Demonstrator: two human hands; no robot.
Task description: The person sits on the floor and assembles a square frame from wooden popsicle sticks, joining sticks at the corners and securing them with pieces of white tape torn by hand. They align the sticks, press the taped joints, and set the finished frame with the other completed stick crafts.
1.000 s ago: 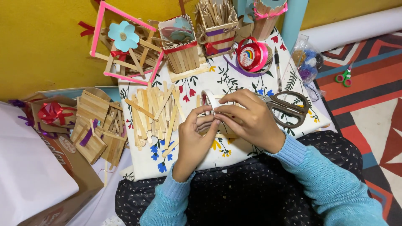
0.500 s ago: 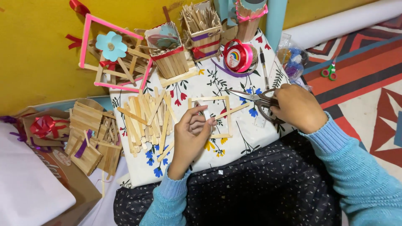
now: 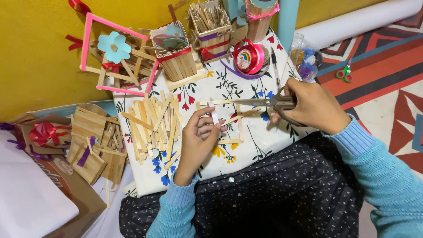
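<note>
Resting at the frame's centre on a flowered cloth (image 3: 229, 88), a frame of wooden sticks (image 3: 235, 123) is pinned by the left hand (image 3: 198, 141), its grip closed on one stick. Scissors (image 3: 273, 104), blades together, are clasped by the right hand (image 3: 315, 108), beside a loose stick pile (image 3: 152, 125) at centre left.

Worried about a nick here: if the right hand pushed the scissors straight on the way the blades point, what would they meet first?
The right hand holds the scissors with the blades pointing left. First in that line looks to be the craft-stick frame, then the left hand pinching a stick beside it. Height above the cloth is unclear.
</note>
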